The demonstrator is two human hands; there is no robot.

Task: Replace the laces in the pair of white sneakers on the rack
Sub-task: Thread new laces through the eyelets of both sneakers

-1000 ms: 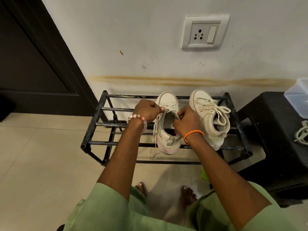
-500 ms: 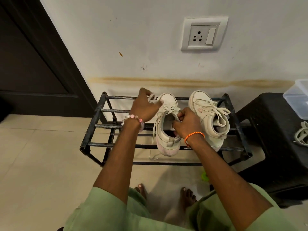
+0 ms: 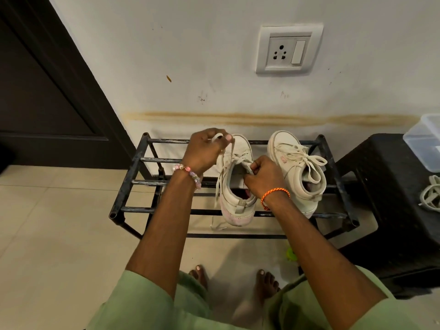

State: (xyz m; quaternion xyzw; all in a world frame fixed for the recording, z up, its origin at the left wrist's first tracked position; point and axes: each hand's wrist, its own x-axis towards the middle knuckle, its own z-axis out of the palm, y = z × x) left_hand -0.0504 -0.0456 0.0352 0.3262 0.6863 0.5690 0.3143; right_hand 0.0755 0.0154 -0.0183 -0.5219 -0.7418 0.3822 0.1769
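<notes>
We are unlacing the left sneaker (image 3: 235, 184), which sits on the black rack (image 3: 133, 179) in the middle of the frame, toe toward the wall. Our left hand (image 3: 204, 148) is curled around the old lace (image 3: 232, 148) and draws it up and away from the eyelets toward the upper left; our right hand (image 3: 264, 175) pinches the collar of the same shoe near the top eyelets, steadying it against the pull. The right sneaker (image 3: 295, 172) stands just beside it, at centre right, with its lace tied in a bow and untouched.

To do this step well, we should pull along the line of each eyelet, not sideways, one crossing at a time, so the lace slides and the shoe does not tip between the rack bars. The right hand's hold should sit near the eyelet being freed. The loose end hanging below the heel could snag on a bar, so we gather it as we go. A pale lace (image 3: 431, 194) lies on the dark stool (image 3: 381, 186) at the right edge, likely the replacement.
</notes>
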